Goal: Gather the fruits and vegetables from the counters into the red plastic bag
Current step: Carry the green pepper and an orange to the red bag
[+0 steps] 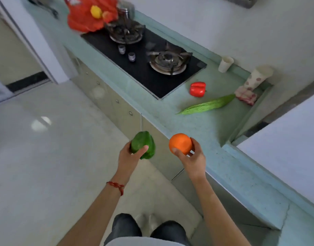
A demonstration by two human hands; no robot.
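My left hand (130, 158) grips a green bell pepper (143, 144) in front of the counter edge. My right hand (191, 158) holds an orange (180, 143) just beside it, above the cabinet front. The red plastic bag (87, 16) sits far off at the top left of the counter, with a yellow fruit (96, 11) and an orange-red fruit (106, 15) showing inside it. A red bell pepper (198, 89) and a long green bitter gourd (207, 105) lie on the green counter (197, 125) to the right of the stove.
A black two-burner gas stove (142, 66) lies between the bag and the loose vegetables. A steel pot (126, 12) stands on the far burner. Two cups (225, 64) and a crumpled cloth (245, 95) sit near the wall. Tiled floor (46, 157) spreads to the left.
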